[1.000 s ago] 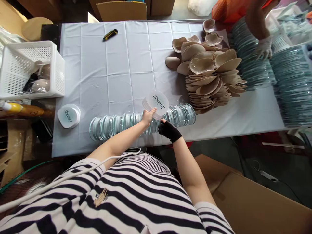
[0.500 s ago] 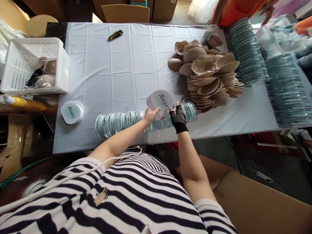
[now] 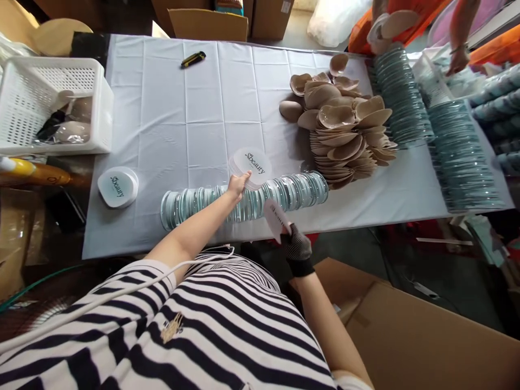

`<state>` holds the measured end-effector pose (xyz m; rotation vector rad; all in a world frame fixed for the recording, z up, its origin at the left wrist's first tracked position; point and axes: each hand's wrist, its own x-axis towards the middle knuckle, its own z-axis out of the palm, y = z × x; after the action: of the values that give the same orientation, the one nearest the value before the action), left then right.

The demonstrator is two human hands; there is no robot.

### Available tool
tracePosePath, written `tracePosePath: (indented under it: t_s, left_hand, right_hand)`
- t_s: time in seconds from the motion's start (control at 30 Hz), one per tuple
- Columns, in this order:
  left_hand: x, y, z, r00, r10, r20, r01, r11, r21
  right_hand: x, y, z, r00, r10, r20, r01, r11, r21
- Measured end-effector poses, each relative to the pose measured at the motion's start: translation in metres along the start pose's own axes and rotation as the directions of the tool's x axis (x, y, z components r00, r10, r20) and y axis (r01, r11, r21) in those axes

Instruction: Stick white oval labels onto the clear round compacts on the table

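Pinched by the bare left hand [image 3: 238,187], the stack of printed cards [image 3: 252,161] is held at the row of clear cases [image 3: 303,190], while the gloved right hand [image 3: 298,245] pinches one card [image 3: 274,219] near the edge of the table [image 3: 170,130], where a slackened thumb could let it fall.

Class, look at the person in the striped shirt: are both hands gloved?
No, the right hand wears a dark glove, while the left hand, holding printed cards, is bare.

Reads "beauty" on ctr. stack of wht. rounded cards [image 3: 257,164]; repeats on far-L stack of wht. rounded cards [image 3: 117,187]; blurs on single pale oval card [image 3: 276,218].
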<state>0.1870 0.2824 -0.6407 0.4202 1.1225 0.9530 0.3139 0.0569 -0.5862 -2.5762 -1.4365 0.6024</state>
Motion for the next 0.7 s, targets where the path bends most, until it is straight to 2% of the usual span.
tracePosePath:
  t_s: [0.1,0.2,0.33,0.5,0.6,0.7]
  left_hand:
    - [0.006,-0.003,-0.006,1.0,-0.029,0.0,0.029,1.0,0.004]
    - [0.005,-0.006,-0.008,1.0,-0.024,0.02,0.024,1.0,0.003]
    - [0.005,-0.009,-0.01,0.999,-0.033,-0.001,0.033,0.999,-0.001]
    - [0.007,-0.013,-0.014,0.999,-0.043,0.027,0.044,0.999,-0.021]
    - [0.006,-0.015,-0.015,0.998,-0.016,0.053,0.017,1.0,-0.002]
    - [0.005,-0.015,-0.016,0.999,0.014,0.05,-0.014,1.0,0.003]
  right_hand:
    - [-0.009,-0.013,0.022,0.971,-0.025,0.237,0.058,0.99,-0.132]
    - [0.022,-0.04,0.037,0.945,0.035,0.324,0.028,0.982,-0.188]
    - [0.054,-0.054,0.041,0.946,0.071,0.316,-0.009,0.981,-0.192]
    - [0.056,-0.046,0.048,0.971,-0.033,0.238,0.075,0.983,-0.169]
    - [0.064,-0.051,0.056,0.97,-0.033,0.242,0.077,0.982,-0.174]
    - [0.072,-0.054,0.061,0.95,-0.022,0.312,0.024,1.0,-0.002]
